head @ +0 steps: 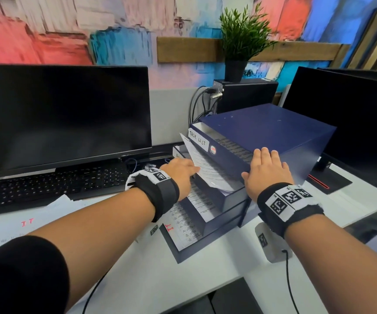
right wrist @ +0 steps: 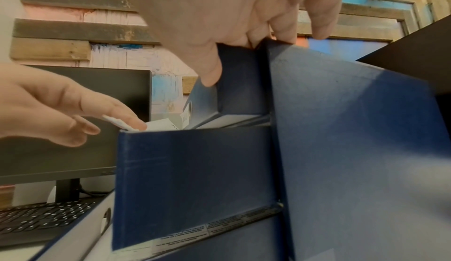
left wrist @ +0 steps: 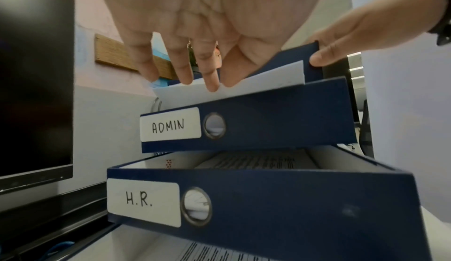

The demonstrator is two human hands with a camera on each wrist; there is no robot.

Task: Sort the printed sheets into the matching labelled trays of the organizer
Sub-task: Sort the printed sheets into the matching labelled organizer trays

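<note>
The left hand (head: 179,172) reaches into the ADMIN tray (left wrist: 280,118) of the navy organizer (head: 271,130), its straight fingertips (left wrist: 211,84) pressing on a printed sheet (head: 208,168) that lies tilted, partly in that tray and leaning against the front of the TASK LIST tray (head: 226,152) above it. The right hand (head: 268,169) rests flat, fingers straight, on the near top corner of the organizer, with its thumb (right wrist: 207,72) down against the side of the TASK LIST tray. Below the ADMIN tray the H.R. tray (left wrist: 280,203) is pulled out and holds printed sheets; the lowest tray (head: 183,241), drawn out furthest from the organizer, shows a sheet marked "IT" in red. Left of the organizer on the white counter (head: 183,279) lie more loose sheets (head: 24,223), a black keyboard (head: 54,184) and a dark monitor (head: 63,116).
</note>
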